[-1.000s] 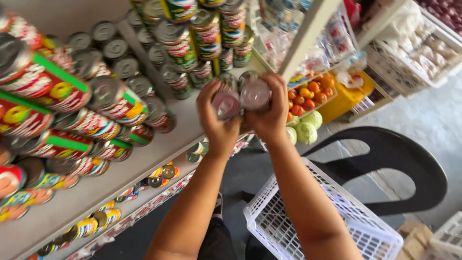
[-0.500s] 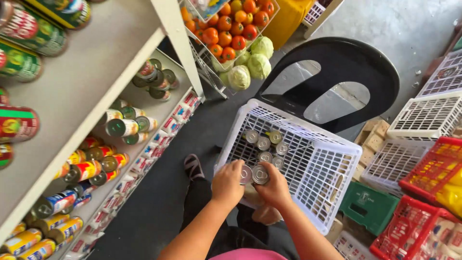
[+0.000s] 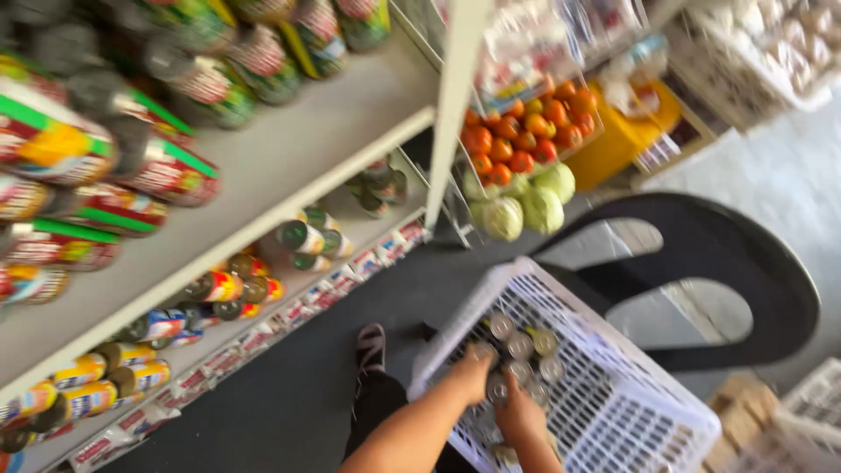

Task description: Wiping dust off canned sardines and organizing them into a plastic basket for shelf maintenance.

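Observation:
Both my hands reach down into a white plastic basket [image 3: 627, 417] that sits on a black chair [image 3: 764, 282]. Several tin cans [image 3: 522, 344] stand upright in its near corner, silver tops showing. My left hand [image 3: 471, 373] curls over a can at the edge of that group. Just below it, my right hand [image 3: 519, 413] closes on a can between the two hands. The picture is blurred, so the fingers are hard to make out.
A grey shelf unit [image 3: 289, 166] on the left holds rows of labelled cans on three levels. Behind its white post [image 3: 451, 114] are tomatoes [image 3: 519, 131], green cabbages [image 3: 526, 203] and a yellow bin [image 3: 626, 131]. Dark floor [image 3: 289, 394] runs along the shelf; cardboard and crates lie at right.
My hands carried two cans from the top shelf down to the basket and now sit lower among the cans there. The view has swung back toward the shelves.

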